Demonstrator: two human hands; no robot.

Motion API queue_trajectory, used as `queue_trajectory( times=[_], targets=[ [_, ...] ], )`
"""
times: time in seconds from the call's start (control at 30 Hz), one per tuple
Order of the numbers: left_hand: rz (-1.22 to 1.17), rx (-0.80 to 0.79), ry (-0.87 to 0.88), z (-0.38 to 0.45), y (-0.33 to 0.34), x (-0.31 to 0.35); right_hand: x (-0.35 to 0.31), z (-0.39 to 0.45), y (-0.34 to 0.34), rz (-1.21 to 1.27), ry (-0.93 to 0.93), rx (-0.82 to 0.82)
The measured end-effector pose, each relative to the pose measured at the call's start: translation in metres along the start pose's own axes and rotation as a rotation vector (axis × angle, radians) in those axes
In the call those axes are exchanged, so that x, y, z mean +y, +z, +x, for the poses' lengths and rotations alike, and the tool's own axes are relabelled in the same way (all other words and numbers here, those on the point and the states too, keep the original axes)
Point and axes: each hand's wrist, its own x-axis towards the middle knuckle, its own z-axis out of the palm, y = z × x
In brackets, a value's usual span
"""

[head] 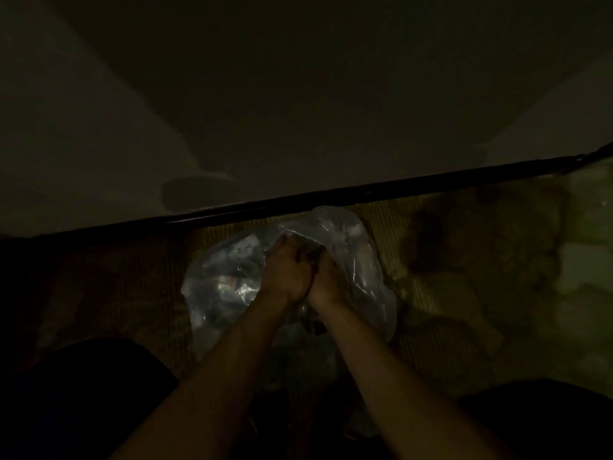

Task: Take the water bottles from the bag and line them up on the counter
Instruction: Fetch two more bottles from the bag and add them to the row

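Head camera view, and it is very dark. Nearest are the person's two dark knees (pixel 83 393), low at the left and right. Two bare forearms reach forward from between them and meet in the middle.

The left hand (pixel 285 270) and the right hand (pixel 328 277) are pressed side by side, touching each other. Both have their fingers curled tight on the top folds of a big clear crinkly plastic bag (pixel 225 287). The bag puffs out to the left of the left hand and curves up and over to the right of the right hand. It sits right under and around both hands.

Through the plastic there are pale shiny shapes (pixel 232 283), left of the left hand. They may be the water bottles, but it is too dark to be sure. A small bit of colour shows on one, like a label. No words can be read.

The bag rests on a brownish woven mat (pixel 431 247) with thin lines in it. The mat spreads wide to the left and right of the bag. Lighter patches lie far to the right.

Just behind the bag runs a long thin black bar (pixel 365 190), slanting up to the right. The bag's top almost touches it. Past the bar is a plain dim wall (pixel 298 94).
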Motion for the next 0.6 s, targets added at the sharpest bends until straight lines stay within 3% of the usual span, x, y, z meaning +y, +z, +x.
queue_trajectory(
  times=[0.27,0.4,0.6],
  targets=[
    [0.353,0.033,0.037,0.022,0.013,-0.015,0.014,0.024,0.011,0.248,0.086,0.106],
    [0.459,0.066,0.006,0.022,0.013,-0.015,0.016,0.024,0.013,0.255,0.120,0.141],
    [0.699,0.075,-0.034,0.025,0.010,-0.018,0.030,0.025,0.001,0.008,0.309,0.002]
  ],
)
